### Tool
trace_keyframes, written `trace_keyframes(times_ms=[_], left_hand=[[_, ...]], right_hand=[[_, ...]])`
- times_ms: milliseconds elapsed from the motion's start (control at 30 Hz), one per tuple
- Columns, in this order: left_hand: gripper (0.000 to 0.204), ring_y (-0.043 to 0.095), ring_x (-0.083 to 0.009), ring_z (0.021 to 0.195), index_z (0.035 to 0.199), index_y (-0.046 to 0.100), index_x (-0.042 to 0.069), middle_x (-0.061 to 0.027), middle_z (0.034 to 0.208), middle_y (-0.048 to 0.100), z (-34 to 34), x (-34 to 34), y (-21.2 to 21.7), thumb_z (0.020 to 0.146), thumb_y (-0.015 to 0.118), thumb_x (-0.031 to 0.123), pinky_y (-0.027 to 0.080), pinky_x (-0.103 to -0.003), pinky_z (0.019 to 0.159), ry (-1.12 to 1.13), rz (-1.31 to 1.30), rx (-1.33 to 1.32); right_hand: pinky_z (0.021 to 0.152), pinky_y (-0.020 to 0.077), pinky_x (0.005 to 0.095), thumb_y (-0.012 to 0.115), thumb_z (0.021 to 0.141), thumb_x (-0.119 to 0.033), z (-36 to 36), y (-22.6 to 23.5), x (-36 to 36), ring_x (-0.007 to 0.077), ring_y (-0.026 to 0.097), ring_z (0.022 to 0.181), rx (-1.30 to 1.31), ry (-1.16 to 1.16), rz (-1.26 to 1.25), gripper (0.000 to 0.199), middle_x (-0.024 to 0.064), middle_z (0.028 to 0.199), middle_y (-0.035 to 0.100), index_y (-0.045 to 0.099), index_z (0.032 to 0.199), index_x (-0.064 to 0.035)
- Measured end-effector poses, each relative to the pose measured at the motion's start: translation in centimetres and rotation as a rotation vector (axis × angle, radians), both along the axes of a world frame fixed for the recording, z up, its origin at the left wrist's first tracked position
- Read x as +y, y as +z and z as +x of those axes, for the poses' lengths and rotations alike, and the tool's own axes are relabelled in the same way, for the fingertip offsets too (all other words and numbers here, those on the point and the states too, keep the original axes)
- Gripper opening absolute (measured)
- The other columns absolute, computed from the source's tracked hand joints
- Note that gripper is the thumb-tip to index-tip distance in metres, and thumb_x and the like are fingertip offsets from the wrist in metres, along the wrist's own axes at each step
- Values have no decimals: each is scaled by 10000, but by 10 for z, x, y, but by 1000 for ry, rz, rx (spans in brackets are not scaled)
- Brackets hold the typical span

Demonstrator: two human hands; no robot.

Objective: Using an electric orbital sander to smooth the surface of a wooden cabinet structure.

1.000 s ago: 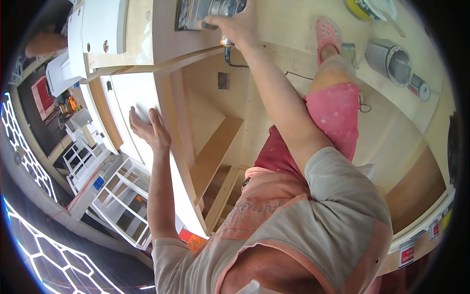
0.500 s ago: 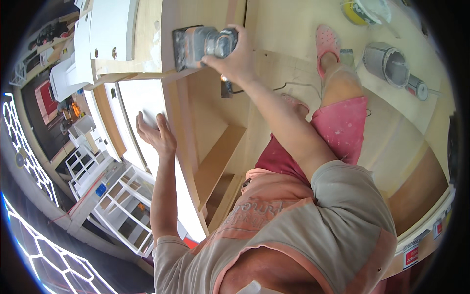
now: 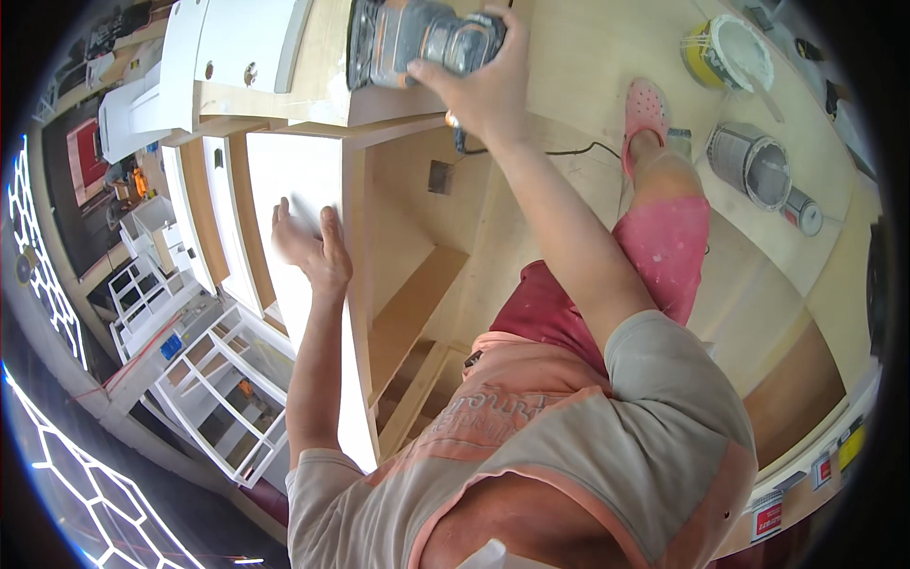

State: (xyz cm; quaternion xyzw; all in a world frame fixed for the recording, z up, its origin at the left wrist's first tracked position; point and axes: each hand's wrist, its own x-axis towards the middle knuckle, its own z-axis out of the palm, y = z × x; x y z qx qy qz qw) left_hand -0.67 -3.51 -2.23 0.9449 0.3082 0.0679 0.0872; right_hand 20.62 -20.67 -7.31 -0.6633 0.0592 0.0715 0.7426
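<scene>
My right hand (image 3: 488, 90) is wrapped round the back of a grey and black power sander (image 3: 427, 43). The sander's flat pad faces left, against the edge of a pale wooden cabinet (image 3: 318, 71) with white fronts. From its lower end a dark cord (image 3: 559, 152) trails off across the wood. My left hand (image 3: 313, 242) rests on a white cabinet panel (image 3: 303, 180), its fingers spread and slightly blurred, with nothing held. Just right of that panel lies the open cabinet inside, with a wooden shelf (image 3: 412, 303).
A yellow bucket of white paste (image 3: 739, 57) stands at the upper right with a stick across it. Below it lie a grey-smeared bucket (image 3: 749, 166) and a small can (image 3: 804, 213). White open frames (image 3: 223, 389) stand at the left. My foot in a pink clog (image 3: 646, 119) is nearby.
The sander and my right hand have moved up and slightly right along the cabinet edge. My left hand stays on the white panel. The whole view has shifted a little.
</scene>
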Motion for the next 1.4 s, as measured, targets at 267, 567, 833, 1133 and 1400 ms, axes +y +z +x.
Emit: trace_keyframes(times_ms=[267,567,833,1133,1400], left_hand=[[765,184,-419,1298,1373,232,-28,-302,1371,207,-3,6,-3,905,422,546,148,-535,1041,-28,30,-5],[762,184,-434,1300,1368,262,-30,-309,1379,214,4,-2,-4,881,505,503,147,-541,1048,22,-5,-84],[750,205,-425,1303,1373,274,-10,-302,1381,233,-3,-2,-5,879,510,502,158,-526,1055,16,45,-97],[719,254,-419,1287,1373,281,-19,-276,1381,262,-5,-6,-6,876,555,422,215,-513,1053,64,105,-183],[678,343,-398,1239,1328,355,-37,-244,1313,390,-12,-12,-7,856,599,384,265,-500,1030,173,393,-214]], right_hand=[[880,427,382,846,585,-236,-61,-39,7,246,488,1014,-257,46,-158,878,135,1113,442,333,1261,-12],[850,466,345,848,569,-157,45,2,-6,241,537,1033,174,56,316,827,129,1057,520,373,1226,8],[848,461,337,819,597,-158,-1,-10,-5,194,508,996,-270,75,-62,790,125,1081,465,361,1224,-14],[849,456,356,809,583,-194,117,-24,-5,255,532,968,-186,-6,172,782,152,1045,498,379,1196,34],[790,482,325,789,565,-137,249,-17,-14,218,531,944,-101,-18,349,714,138,1058,484,411,1154,5]])
